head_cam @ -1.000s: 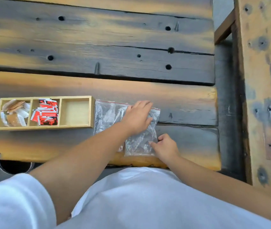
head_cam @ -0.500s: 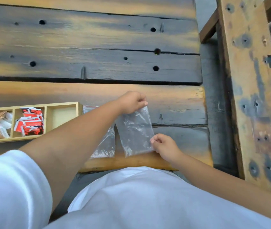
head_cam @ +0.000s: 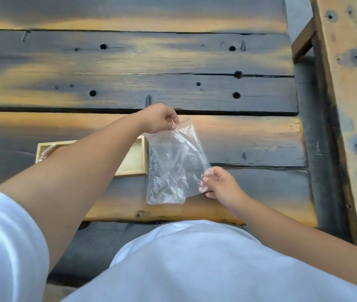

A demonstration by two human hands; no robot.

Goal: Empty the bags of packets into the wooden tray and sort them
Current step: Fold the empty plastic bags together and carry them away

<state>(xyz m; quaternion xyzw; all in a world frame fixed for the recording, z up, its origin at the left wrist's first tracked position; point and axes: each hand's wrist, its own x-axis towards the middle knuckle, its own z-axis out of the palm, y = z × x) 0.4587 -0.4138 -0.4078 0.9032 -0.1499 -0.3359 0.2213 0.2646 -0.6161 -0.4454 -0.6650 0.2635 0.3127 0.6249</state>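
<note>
Pinching the near corner of a clear plastic bag, the right hand holds it just above the near plank of the dark wooden table. Farther out, the left hand pinches the bag's red zip edge between its fingertips and holds that end up, so the bag looks stretched flat between both hands, with another see-through bag seeming to lie under it. Beside the bag sits the wooden tray, mostly hidden by the left arm; its one visible compartment looks bare.
</note>
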